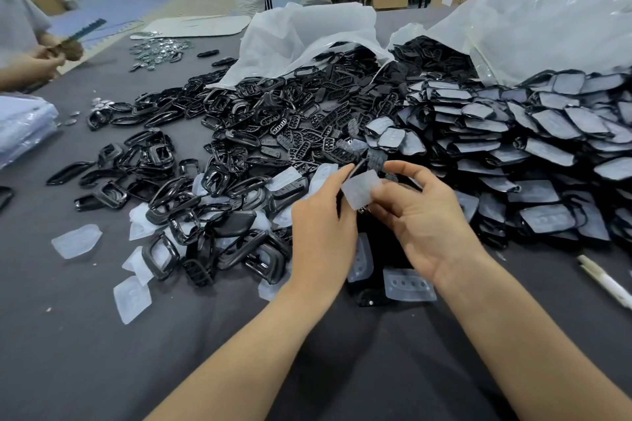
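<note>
A translucent white rubber pad [361, 189] is held up between both hands above the dark table [85, 335]. My left hand [323, 232] pinches its left edge with the fingertips. My right hand [420, 215] pinches its right side with thumb and fingers. A thin black part [371, 161] sticks up behind the pad; I cannot tell which hand holds it. More translucent pads [408, 284] lie on the table below my hands.
A heap of black plastic frames and button grids [260, 133] spills from a white bag [307, 34]. Stacked assembled pieces [533, 133] fill the right side. Loose clear pads [77, 239] lie at the left. A pen [603, 280] lies far right. Another person's hands [51, 55] work at far left.
</note>
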Demonstrator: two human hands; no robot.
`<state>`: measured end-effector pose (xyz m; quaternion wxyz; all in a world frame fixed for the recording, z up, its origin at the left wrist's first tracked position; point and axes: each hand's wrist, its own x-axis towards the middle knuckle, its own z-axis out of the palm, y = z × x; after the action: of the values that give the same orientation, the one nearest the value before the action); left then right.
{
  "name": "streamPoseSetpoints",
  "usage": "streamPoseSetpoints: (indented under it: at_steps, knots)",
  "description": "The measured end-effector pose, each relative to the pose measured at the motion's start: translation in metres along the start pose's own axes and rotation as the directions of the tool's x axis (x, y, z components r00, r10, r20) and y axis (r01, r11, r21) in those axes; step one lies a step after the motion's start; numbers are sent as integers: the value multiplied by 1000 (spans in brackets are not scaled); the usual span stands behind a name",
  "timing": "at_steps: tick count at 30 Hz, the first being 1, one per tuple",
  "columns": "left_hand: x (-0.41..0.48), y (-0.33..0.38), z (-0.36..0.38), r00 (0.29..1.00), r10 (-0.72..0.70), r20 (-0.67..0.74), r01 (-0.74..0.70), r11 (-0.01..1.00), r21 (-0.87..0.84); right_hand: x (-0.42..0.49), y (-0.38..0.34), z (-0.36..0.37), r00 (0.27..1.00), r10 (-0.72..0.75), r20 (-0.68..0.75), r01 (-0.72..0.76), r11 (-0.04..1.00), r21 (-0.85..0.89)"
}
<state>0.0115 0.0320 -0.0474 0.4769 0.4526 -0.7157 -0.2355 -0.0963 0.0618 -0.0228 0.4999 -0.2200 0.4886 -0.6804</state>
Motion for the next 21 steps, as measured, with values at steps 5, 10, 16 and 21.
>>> streamPoseSetpoints:
  at_steps: [5, 10, 16, 21]
  knots:
    - [7, -1, 1, 986, -163, 22, 163, 956, -244, 1, -4, -1, 998, -57, 4, 57, 994, -90]
    - [8, -4, 1, 970, -232, 70, 241, 897, -371, 1, -5, -3, 994, -94, 52, 97, 994, -60]
    - [9, -7, 3, 954, -269, 130, 298, 839, -455, 6, -5, -8, 974, -219, 61, 227, 951, -210]
    - [7, -2, 3, 975, -195, 107, 222, 864, -452, 8, -6, -12, 926, -353, 134, 378, 862, -338]
